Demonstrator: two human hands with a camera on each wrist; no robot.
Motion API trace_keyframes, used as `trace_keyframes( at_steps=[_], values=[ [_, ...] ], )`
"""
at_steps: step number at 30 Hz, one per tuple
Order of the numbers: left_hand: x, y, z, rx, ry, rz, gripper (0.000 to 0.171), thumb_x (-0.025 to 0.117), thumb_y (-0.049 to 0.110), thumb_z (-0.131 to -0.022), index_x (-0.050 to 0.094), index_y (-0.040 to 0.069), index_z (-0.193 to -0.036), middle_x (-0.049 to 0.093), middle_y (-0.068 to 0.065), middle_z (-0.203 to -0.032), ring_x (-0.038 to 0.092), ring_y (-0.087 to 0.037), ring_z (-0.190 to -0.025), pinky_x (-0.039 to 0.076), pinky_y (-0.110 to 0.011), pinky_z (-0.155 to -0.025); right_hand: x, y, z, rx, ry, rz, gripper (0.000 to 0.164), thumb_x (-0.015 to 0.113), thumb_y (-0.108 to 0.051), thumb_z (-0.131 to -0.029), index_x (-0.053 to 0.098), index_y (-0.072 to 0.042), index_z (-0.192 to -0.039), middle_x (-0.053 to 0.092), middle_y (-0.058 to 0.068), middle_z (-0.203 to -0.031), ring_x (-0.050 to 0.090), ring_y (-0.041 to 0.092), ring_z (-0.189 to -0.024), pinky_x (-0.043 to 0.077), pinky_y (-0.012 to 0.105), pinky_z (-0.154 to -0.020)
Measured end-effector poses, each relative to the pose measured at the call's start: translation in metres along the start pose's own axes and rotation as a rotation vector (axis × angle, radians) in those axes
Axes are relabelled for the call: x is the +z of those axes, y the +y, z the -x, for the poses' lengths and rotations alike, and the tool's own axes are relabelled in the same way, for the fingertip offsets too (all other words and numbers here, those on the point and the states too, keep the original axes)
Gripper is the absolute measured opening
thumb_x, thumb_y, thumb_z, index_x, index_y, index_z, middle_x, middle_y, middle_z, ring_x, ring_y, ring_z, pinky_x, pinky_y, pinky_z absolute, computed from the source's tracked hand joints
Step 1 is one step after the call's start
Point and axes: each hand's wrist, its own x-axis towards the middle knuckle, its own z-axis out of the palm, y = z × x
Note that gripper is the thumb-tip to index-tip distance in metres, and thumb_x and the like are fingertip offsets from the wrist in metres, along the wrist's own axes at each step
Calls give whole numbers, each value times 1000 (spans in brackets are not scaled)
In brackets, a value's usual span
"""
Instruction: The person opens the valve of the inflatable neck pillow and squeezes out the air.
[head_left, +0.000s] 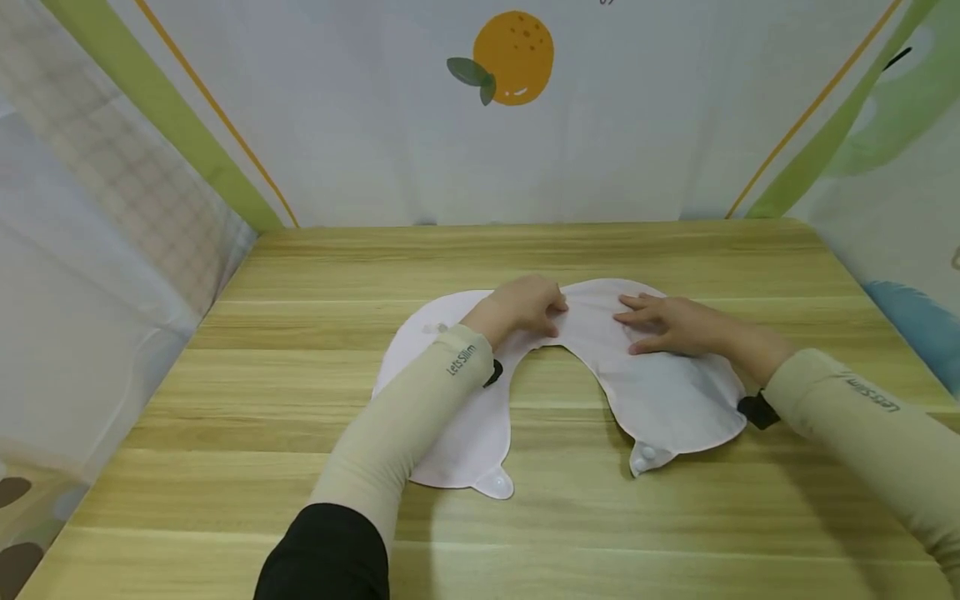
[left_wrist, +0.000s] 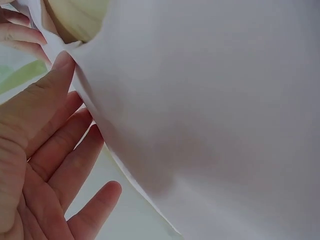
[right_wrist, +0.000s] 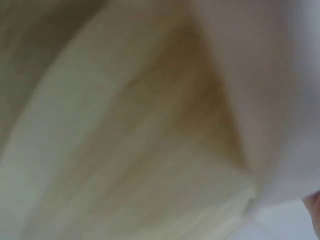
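A U-shaped, pale pinkish-white cloth piece (head_left: 457,433) lies spread out, its opening toward me. Each end carries a small tab, the left tab (head_left: 493,482) and the right tab (head_left: 649,457), with a round snap. My left hand (head_left: 525,306) rests on the cloth near the middle of its curve. In the left wrist view, the thumb and fingertips of the left hand (left_wrist: 55,150) touch the cloth edge, with the fingers mostly straight. My right hand (head_left: 670,323) lies on the right half, fingers spread. The right wrist view is blurred; pale cloth (right_wrist: 265,100) fills its right side.
The cloth rests on a wood-grain table (head_left: 300,333). Behind the table hangs a white printed curtain (head_left: 360,117) with an orange fruit picture, and more fabric flanks both sides. Pale sleeves (head_left: 412,408) cover both forearms, and a dark strap piece (head_left: 759,411) sits at the right wrist.
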Motion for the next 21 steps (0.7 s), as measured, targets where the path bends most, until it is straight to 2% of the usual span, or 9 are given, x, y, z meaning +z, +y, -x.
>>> trace_keyframes(
  at_steps=[11, 21],
  values=[
    [0, -4, 3, 3, 0, 29, 49, 70, 30, -82, 57, 18, -127, 53, 2, -133, 45, -15, -125, 34, -27, -107, 1, 7, 3, -5, 10, 26, 62, 66, -39, -82, 48, -11, -135, 26, 15, -150, 19, 40, -138, 21, 59, -107],
    [-1, -3, 3, 13, 1, 38, 49, 70, 30, -82, 57, 18, -128, 52, 2, -134, 45, -15, -126, 33, -27, -107, 0, 12, 14, -1, 50, 34, 61, 67, -39, -82, 51, -10, -133, 30, 15, -149, 24, 39, -137, 24, 59, -106]
  ],
)
